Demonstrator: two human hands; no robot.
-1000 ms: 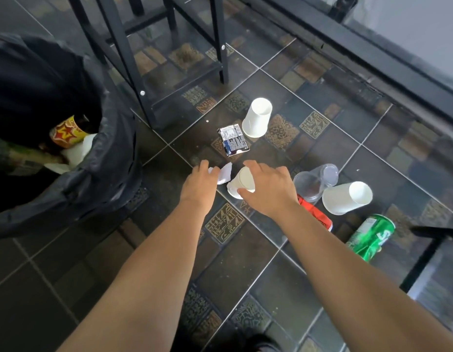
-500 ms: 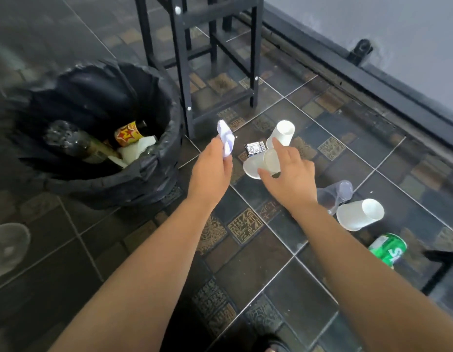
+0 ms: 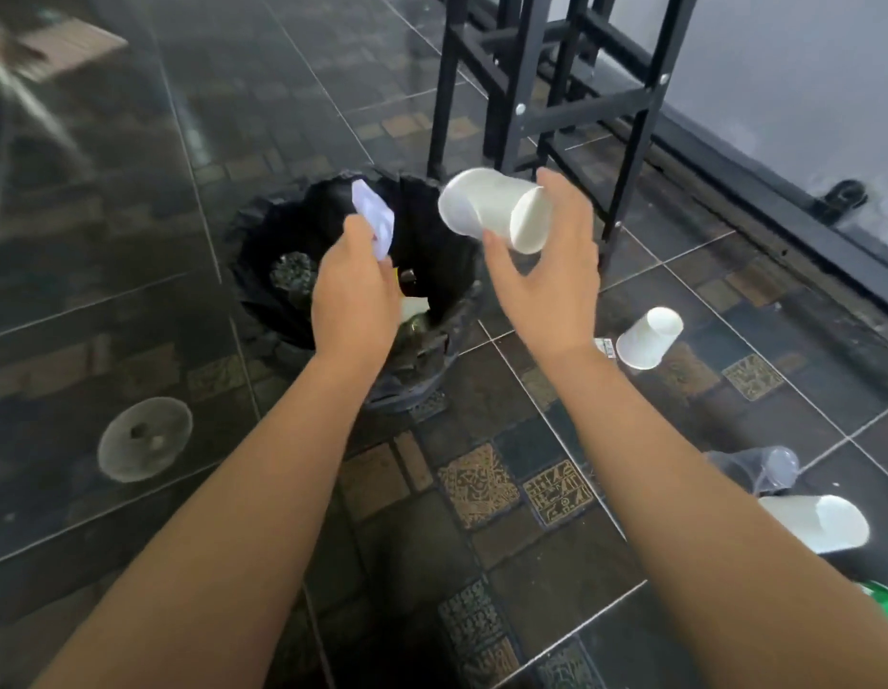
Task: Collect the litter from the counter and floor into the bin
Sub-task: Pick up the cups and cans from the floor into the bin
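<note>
A bin (image 3: 262, 241) lined with a black bag stands on the tiled floor, with a bottle and other litter inside. My left hand (image 3: 354, 295) is over its opening and pinches a crumpled white paper (image 3: 374, 218). My right hand (image 3: 546, 276) holds a white paper cup (image 3: 491, 208) on its side, just above the bin's right rim. On the floor to the right lie another white cup (image 3: 648, 338), a clear plastic cup (image 3: 760, 467), a third white cup (image 3: 812, 522) and a green can (image 3: 887, 601) at the frame edge.
A black metal stool frame (image 3: 561, 92) stands right behind the bin. A clear plastic lid (image 3: 143, 437) lies on the floor to the left. A small wrapper (image 3: 605, 346) peeks out beside my right forearm. A wall with a dark skirting runs along the right.
Both hands lifted from the floor and moved left to the bin, carrying the paper and the cup. The view swung left with them, so the bin now sits in the middle.
</note>
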